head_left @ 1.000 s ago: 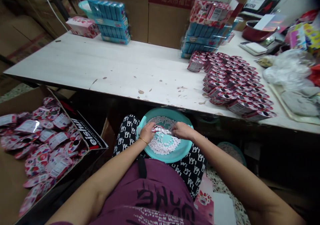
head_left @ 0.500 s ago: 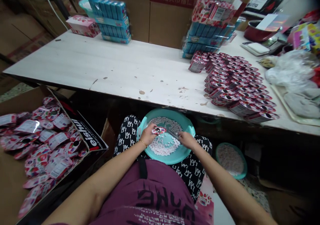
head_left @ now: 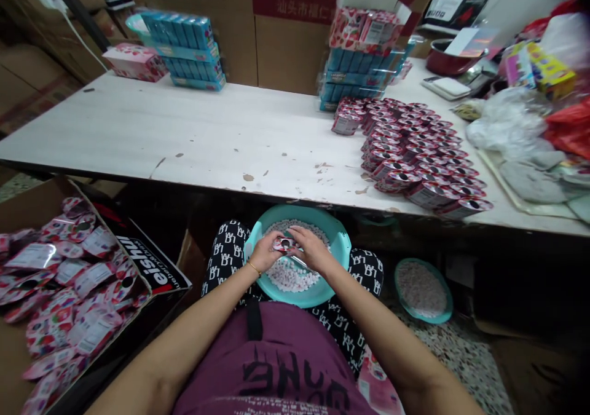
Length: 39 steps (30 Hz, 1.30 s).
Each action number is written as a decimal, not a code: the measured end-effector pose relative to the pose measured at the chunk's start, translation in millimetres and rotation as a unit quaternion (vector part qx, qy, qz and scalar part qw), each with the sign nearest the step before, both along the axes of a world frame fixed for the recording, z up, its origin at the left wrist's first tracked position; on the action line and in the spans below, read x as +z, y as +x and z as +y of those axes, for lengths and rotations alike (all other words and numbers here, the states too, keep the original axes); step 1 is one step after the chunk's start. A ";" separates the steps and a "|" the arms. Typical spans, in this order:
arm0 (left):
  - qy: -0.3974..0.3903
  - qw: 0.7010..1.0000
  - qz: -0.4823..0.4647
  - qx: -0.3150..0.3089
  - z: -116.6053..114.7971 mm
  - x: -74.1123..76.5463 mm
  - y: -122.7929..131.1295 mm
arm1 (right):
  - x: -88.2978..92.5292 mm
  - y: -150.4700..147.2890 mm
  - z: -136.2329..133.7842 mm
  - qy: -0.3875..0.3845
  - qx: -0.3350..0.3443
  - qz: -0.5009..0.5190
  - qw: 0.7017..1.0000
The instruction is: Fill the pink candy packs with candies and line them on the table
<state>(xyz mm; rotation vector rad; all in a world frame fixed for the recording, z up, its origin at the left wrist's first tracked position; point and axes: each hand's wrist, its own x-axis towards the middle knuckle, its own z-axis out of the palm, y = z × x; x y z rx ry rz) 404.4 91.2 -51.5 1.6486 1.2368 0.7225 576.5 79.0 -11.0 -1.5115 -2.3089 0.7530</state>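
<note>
From where I stand, the basin (head_left: 338, 243) on the person's lap is the nearest thing to go by. Above its middle is the pack (head_left: 283, 243), between the 2 hands. The left hand (head_left: 264, 254) pinches its left end, thumb and fingers closed around it. The right hand (head_left: 314, 250) bends its fingers over the right end; whether they press it or only touch it, I cannot tell. A metal tool (head_left: 302, 262) shows beneath that hand.

I'd judge the pack very light, its thin wall springy but easily dented, and its gloss a bit slippery. The 2 narrow ends look the best places for a light pinch, leaving the middle alone.

It is small, pink, red and white, leaf-shaped from above, with a dark round spot at its centre. White pellets (head_left: 290, 276), hard and prone to roll by the look of them, lie in the basin below it.

Left of the basin, a carton (head_left: 154, 267) holds a jumble of similar packs (head_left: 74, 286). To its right, on the floor, sits a tub (head_left: 431, 320) of pale bits. Beyond the basin, at the right of the table (head_left: 221, 132), more packs stand in close rows (head_left: 415, 150).
</note>
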 end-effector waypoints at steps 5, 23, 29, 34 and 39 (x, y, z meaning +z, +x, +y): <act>-0.030 0.997 -0.065 0.028 -1.6 7.0 14.9 | -1.5 -0.7 -7.9 -0.005 -0.008 -0.016 1.000; 0.089 0.993 0.069 -0.044 4.0 17.7 12.5 | -2.4 16.5 -19.8 0.069 -0.046 -0.043 0.996; 0.019 0.999 -0.017 -0.028 4.5 16.8 16.1 | -4.3 10.7 -17.7 0.077 -0.030 0.033 0.996; 0.035 0.993 -0.109 -0.021 -0.4 44.1 27.3 | 37.0 31.6 -10.1 0.119 -0.017 0.054 0.991; 0.040 0.995 -0.096 0.014 5.1 87.6 -4.7 | 74.7 139.0 29.8 0.226 -0.170 0.018 0.959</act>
